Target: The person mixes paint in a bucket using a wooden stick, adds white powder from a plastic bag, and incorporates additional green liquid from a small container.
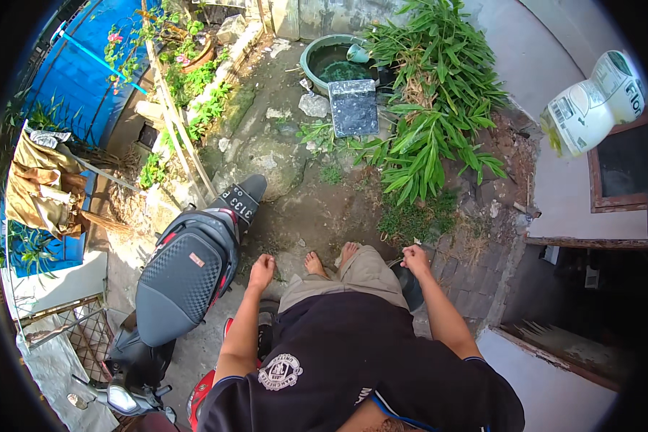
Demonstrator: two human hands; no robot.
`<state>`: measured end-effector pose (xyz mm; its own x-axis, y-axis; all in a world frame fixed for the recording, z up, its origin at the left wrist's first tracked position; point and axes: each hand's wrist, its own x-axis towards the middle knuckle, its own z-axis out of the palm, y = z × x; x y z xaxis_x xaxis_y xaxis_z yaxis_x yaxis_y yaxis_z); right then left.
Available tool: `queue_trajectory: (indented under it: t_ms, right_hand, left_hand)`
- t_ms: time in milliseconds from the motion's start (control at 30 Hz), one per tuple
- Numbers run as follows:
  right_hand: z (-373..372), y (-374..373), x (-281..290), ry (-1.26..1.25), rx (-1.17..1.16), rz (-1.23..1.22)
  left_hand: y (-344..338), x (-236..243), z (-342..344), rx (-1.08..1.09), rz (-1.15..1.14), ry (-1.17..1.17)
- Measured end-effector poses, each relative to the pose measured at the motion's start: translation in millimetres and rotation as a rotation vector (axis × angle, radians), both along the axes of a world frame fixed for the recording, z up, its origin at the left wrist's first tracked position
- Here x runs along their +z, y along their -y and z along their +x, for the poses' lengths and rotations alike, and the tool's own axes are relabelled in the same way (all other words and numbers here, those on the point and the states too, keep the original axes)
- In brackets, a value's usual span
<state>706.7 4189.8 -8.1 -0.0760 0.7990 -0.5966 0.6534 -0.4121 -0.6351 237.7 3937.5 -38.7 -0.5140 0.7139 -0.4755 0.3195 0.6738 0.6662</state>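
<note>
My left hand (263, 272) is curled closed beside the motorbike's seat (178, 284), apart from it, with nothing showing in its fingers. My right hand (415, 259) is closed around what looks like the thin handle of a dark bucket (411, 289), which hangs at my right thigh. My shorts and forearm hide part of the bucket, so its contents do not show. Ahead of my bare feet lies bare, damp ground.
A round green tub (311, 70) of water holds a dipper (358, 52); a dark speckled board (353, 108) leans at its near edge. Leafy plants (432, 86) crowd the right. A wooden pole (167, 108) slants at left. A white cut-bottle planter (582, 111) hangs by the wall.
</note>
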Motion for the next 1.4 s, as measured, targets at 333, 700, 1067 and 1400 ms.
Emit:
queue_trajectory:
  t_ms: [333, 700, 1067, 1400]
  right_hand:
    - [-59.0, -171.4, -55.9, 0.036, -0.098, -0.217]
    - [-405.1, -694.9, -174.2, -0.169, 0.124, 0.211]
    - [-505.5, -999.5, -373.3, 0.312, -0.100, 0.379]
    - [-540.7, -1074.6, -483.9, 0.529, -0.037, 0.472]
  left_hand:
    - [-218.5, 149.1, -153.8, 0.097, 0.220, -0.805]
    - [-177.0, 119.4, -191.0, 0.052, -0.753, -0.916]
    - [-253.5, 62.4, -179.5, 0.338, -0.736, -1.104]
    - [-315.4, 48.6, -183.7, 0.430, -0.808, -0.999]
